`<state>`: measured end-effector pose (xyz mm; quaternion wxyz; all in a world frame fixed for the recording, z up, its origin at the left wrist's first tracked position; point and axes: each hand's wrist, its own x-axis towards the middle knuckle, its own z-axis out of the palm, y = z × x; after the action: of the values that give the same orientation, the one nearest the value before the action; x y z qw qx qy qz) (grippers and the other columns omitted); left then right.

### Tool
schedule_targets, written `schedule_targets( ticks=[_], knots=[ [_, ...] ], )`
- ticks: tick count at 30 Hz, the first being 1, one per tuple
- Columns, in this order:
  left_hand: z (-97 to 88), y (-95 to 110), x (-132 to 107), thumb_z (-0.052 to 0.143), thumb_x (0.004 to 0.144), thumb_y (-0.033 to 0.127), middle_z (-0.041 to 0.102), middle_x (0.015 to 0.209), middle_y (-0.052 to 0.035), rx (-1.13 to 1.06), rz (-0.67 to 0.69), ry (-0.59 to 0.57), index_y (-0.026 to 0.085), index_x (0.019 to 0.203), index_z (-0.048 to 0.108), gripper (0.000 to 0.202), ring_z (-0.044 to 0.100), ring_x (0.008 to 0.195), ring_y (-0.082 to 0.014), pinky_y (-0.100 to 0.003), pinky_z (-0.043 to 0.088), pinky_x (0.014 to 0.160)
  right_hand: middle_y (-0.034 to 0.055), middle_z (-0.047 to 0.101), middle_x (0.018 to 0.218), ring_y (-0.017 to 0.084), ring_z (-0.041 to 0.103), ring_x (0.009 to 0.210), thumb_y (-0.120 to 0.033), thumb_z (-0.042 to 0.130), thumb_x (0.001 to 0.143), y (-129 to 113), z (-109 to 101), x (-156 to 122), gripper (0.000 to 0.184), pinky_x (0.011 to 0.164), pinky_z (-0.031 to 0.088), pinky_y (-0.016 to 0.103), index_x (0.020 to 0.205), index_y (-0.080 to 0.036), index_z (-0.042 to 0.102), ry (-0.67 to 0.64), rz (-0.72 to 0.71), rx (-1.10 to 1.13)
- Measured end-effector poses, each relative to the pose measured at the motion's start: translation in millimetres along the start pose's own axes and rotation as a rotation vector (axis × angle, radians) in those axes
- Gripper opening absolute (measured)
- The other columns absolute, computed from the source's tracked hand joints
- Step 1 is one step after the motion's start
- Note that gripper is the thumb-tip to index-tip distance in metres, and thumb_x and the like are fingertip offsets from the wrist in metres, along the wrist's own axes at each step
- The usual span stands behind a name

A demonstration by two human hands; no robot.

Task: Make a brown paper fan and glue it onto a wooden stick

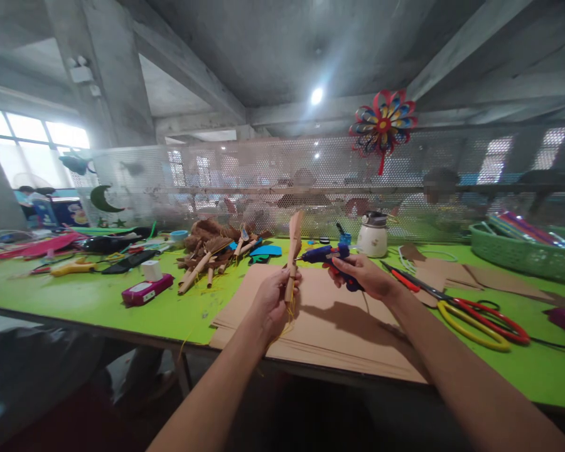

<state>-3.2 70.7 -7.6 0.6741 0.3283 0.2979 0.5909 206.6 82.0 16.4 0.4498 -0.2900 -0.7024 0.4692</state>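
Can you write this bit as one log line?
left hand: holding brown paper roll | right hand: holding blue glue gun, aimed at roll | below: paper sheets

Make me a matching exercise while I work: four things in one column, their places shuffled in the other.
Things
1. Dark-blue plastic glue gun
2. Slim rolled brown-paper piece
3. Scissors with red and yellow loop handles
4. Cream rounded jar with grey lid

Places
A. Lying right of the stacked flat brown-paper sheets
B. In the left hand
C. Standing at the table's far side, before the perforated screen
D. In the right hand

Pairs: 1-D, 2-B, 3-A, 4-C
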Motion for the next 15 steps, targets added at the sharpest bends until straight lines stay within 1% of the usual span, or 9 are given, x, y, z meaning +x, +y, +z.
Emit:
schedule_targets(
  ticks=[9, 15],
  knots=[
    [-1.4, -0.3, 3.0, 0.055, 0.080, 0.016, 0.057, 0.063, -0.0011, -0.009, -0.034, 0.002, 0.010, 0.082, 0.060, 0.008, 0.047, 0.044, -0.0037, -0.014, 0.040, 0.041, 0.0022, 0.056, 0.061, 0.009, 0.047, 0.051, -0.052, 0.060, 0.076, 0.8, -0.1, 1.0, 0.041, 0.051, 0.038, 0.024, 0.068, -0.012, 0.061, 0.007, -0.003, -0.033],
    [-3.6, -1.3, 4.4, 0.055, 0.080, 0.017, 0.056, 0.067, -0.0012, -0.037, -0.042, -0.033, 0.009, 0.083, 0.058, 0.009, 0.046, 0.045, -0.0027, -0.013, 0.040, 0.041, 0.0024, 0.056, 0.065, 0.009, 0.048, 0.052, -0.050, 0.060, 0.078, 5.2, -1.2, 1.9, 0.039, 0.051, 0.038, 0.024, 0.079, -0.011, 0.064, 0.012, -0.005, -0.022]
  ],
)
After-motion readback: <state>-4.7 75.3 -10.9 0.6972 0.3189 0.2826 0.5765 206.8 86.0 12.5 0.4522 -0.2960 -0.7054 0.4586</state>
